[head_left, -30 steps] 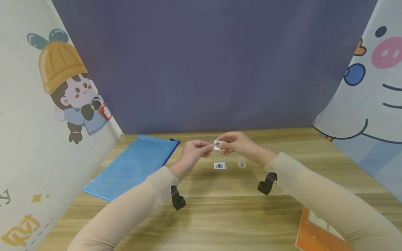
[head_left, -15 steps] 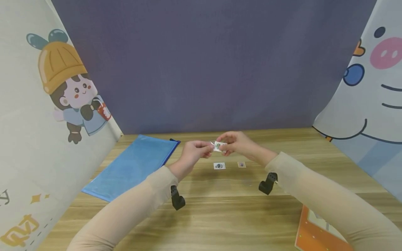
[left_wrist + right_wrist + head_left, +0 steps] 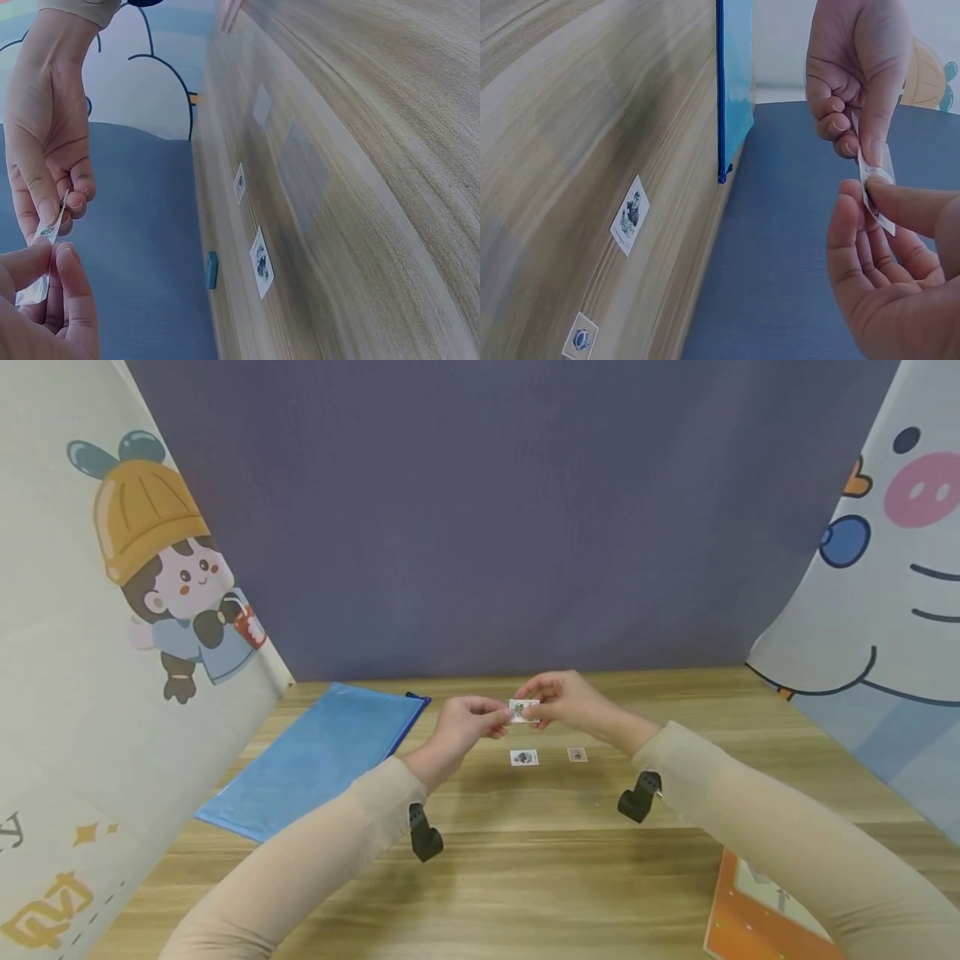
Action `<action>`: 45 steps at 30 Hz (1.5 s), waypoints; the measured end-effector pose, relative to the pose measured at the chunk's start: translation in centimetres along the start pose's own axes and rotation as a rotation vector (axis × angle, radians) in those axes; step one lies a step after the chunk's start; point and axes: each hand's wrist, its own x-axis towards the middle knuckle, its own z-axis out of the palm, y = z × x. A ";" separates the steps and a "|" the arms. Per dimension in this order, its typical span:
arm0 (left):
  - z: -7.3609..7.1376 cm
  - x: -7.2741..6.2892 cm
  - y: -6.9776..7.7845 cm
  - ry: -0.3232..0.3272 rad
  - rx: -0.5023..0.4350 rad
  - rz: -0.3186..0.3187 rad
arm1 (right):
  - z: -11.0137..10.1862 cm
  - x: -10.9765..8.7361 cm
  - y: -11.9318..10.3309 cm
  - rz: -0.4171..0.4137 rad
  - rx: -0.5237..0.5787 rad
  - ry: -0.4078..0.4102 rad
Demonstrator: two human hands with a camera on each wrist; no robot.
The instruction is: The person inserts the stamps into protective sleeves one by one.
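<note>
Above the middle of the table, both hands hold one small white stamp (image 3: 519,711) with a printed picture. My left hand (image 3: 471,723) pinches its left end, together with what looks like a clear plastic sleeve (image 3: 888,161). With thumb and fingers, my right hand (image 3: 572,706) grips the right end. Fingers cover part of the stamp, so I cannot tell how far it sits inside the clear plastic. Below the hands, two more stamps lie flat on the table: a larger black-and-white one (image 3: 524,757) and a smaller brownish one (image 3: 577,755).
A blue zip pouch (image 3: 315,760) lies on the left of the wooden table (image 3: 525,893). An orange booklet (image 3: 757,918) is partly under the right forearm. Two clear rectangles, the larger a clear sheet (image 3: 304,169), lie near the stamps. A small teal block (image 3: 211,270) shows beyond them.
The held stamp has turned from tilted to nearly level. The clear plastic that stuck up at its left end no longer shows. Both hands have barely moved.
</note>
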 end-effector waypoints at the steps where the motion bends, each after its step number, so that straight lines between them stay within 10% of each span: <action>1: 0.0 0.0 0.0 0.000 0.000 0.003 | 0.0 0.1 0.0 0.001 -0.002 0.002; 45: 0.6 0.0 0.8 0.066 -0.054 0.039 | 0.4 -0.2 -0.6 0.076 0.058 0.176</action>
